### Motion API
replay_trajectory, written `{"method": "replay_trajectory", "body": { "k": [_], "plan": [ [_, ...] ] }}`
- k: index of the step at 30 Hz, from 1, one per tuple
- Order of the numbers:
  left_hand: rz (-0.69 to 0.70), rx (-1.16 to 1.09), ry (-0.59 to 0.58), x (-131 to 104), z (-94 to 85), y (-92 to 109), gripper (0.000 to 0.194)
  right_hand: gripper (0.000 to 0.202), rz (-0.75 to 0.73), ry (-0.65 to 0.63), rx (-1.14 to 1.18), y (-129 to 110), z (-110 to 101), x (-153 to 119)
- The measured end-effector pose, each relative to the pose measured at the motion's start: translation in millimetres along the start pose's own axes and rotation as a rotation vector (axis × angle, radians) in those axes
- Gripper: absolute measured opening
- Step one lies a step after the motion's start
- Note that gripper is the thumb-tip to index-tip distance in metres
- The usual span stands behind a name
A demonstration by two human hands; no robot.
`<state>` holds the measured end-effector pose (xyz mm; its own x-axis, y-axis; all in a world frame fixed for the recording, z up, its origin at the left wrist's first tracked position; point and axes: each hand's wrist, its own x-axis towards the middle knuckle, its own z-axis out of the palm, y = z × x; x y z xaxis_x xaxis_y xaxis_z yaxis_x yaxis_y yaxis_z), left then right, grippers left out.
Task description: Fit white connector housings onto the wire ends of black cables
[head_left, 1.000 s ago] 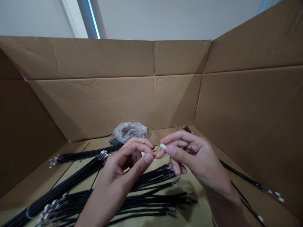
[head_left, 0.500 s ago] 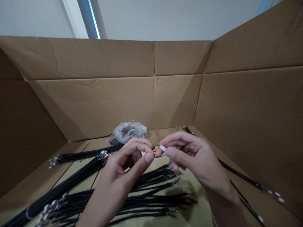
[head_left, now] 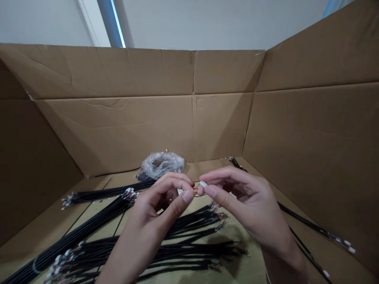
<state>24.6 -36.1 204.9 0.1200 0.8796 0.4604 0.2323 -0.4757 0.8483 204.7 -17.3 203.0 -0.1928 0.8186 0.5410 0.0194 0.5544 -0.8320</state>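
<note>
My right hand (head_left: pixel 239 197) pinches a small white connector housing (head_left: pixel 203 184) between thumb and forefinger. Close beside it, my left hand (head_left: pixel 170 197) is closed on thin coloured wires (head_left: pixel 196 191), orange and red, whose ends reach toward the right fingertips. A bit of white shows behind the left fingers, too hidden to make out. Whether the wires sit inside the housing I cannot tell. Beneath both hands lie black cables (head_left: pixel 195 250) with loose coloured wire ends pointing right.
Tied black cables (head_left: pixel 74 232) with white connectors lie at the left, another bundle (head_left: pixel 112 192) behind them. A clear plastic bag (head_left: pixel 161 165) sits at the back. More cables (head_left: pixel 314 226) run along the right side. Cardboard walls (head_left: pixel 118 130) surround the work surface.
The hands stay nearly in place. My right hand has turned slightly and its lower fingers have drawn in; more of the coloured wires shows between the hands.
</note>
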Motion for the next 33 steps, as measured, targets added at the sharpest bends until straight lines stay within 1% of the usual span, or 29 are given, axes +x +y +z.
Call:
{"method": "replay_trajectory", "body": {
  "k": [4,10,17,23,26,29,33],
  "plan": [
    [-0.009,-0.002,0.011,0,0.9,1,0.017,0.007,-0.066,0.041,-0.078,-1,3,-3],
    [-0.006,0.037,0.037,1,2.5,0,0.019,0.007,-0.113,0.08,-0.102,-3,4,-3],
    [0.09,0.05,0.107,-2,5.6,-1,0.009,0.009,-0.14,0.102,-0.121,-4,6,-4],
    [0.13,0.071,0.172,-6,10.8,2,0.007,0.01,-0.196,0.11,-0.146,-6,7,-6],
    [0.144,0.103,0.207,-7,11.0,1,0.006,0.009,-0.19,0.108,-0.137,-6,7,-6],
    [0.179,0.134,0.21,-7,10.8,1,0.004,0.009,-0.17,0.104,-0.112,-4,8,-7],
    [0.201,0.148,0.248,-7,12.0,1,0.007,0.01,-0.141,0.111,-0.069,-2,10,-7]
  ]
}}
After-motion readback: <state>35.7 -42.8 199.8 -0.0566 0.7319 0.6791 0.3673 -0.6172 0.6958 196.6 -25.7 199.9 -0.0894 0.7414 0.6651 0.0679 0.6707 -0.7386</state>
